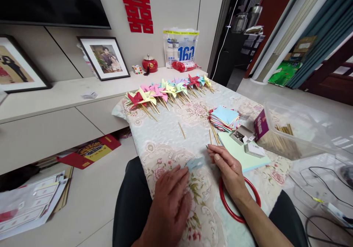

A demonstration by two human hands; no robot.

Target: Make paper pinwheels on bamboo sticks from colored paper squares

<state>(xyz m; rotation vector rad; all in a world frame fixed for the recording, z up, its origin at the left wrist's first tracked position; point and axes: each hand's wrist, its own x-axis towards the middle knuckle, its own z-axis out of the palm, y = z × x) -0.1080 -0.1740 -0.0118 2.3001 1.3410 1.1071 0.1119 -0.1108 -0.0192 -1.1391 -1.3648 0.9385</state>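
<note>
My left hand lies on the flowered tablecloth with its fingers stretched out. Its fingertips touch the near edge of a small light blue paper piece. To the right, my right hand has thumb and fingers pinched together; a small dark metal piece pokes out at the tips, too small to name. Beneath my right forearm is a red ring, partly covered. Beyond that hand lie pale green paper sheets, an opened small box of dark metal bits and a white box.
Finished paper pinwheels on sticks line the far table edge. Loose sticks lie mid-table. A stack of coloured paper squares is at right, beside a clear plastic bin of sticks. Cables run over the floor.
</note>
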